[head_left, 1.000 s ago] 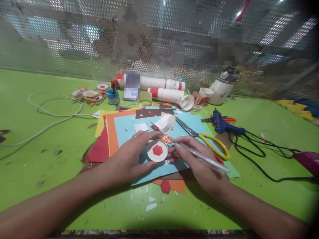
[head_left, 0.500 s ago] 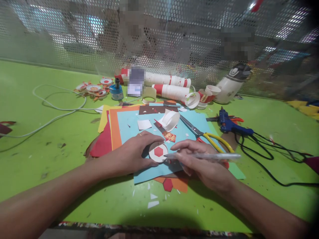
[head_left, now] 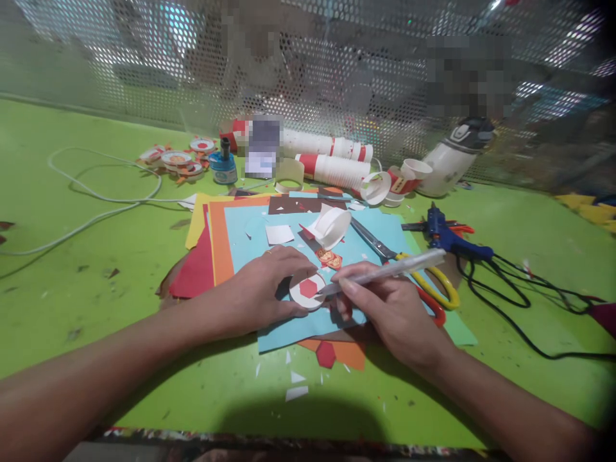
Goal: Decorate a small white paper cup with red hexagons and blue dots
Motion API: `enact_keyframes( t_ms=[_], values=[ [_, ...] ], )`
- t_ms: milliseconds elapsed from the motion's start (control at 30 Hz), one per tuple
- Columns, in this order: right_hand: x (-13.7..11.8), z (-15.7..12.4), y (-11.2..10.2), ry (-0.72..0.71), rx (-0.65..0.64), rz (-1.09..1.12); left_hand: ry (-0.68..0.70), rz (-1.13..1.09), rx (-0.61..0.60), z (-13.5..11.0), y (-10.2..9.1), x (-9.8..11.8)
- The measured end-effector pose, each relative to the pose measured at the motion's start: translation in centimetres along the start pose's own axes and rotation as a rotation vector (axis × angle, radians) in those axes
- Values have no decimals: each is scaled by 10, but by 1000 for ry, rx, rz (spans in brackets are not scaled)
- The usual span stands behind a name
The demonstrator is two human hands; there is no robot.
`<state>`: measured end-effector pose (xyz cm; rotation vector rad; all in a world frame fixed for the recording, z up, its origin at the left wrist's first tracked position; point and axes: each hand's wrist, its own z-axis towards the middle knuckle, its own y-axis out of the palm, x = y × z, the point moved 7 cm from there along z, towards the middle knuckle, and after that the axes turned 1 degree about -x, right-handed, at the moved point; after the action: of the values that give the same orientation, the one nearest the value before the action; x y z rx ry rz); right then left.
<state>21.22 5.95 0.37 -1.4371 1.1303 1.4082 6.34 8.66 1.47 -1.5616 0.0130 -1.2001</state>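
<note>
The right hand (head_left: 387, 305), fingers clamped on a pen (head_left: 394, 269), has brought the tip from beyond the white disc (head_left: 297, 295) to beside its red hexagon (head_left: 308, 288), apparently in working position, while the left hand's (head_left: 257, 282) fingers grip the disc over blue paper (head_left: 282, 337), near centre.

The paper disc (head_left: 308, 290) looks matt, the plastic pen (head_left: 392, 270) glossy, the scissor blades (head_left: 371, 240) metal.

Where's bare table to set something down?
Right: green table between glue gun and yellow pieces. Left: between white cable and left forearm, dark scraps aside. Crowded: paper stack, with scissors and the held disc over it; behind it, phone and stacked cups.
</note>
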Motion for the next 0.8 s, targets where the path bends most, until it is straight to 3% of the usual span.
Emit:
enact_keyframes(
  t_ms=[267, 567, 800],
  values=[
    [6, -4, 2, 59, -1, -147, -65, -40, 57, -5, 0, -2],
    [8, -7, -1, 76, 13, -324, -14, -2, 62, -8, -2, 7],
    [10, -8, -1, 82, 18, -331, -33, -9, 64, -7, -2, 7]
  ],
)
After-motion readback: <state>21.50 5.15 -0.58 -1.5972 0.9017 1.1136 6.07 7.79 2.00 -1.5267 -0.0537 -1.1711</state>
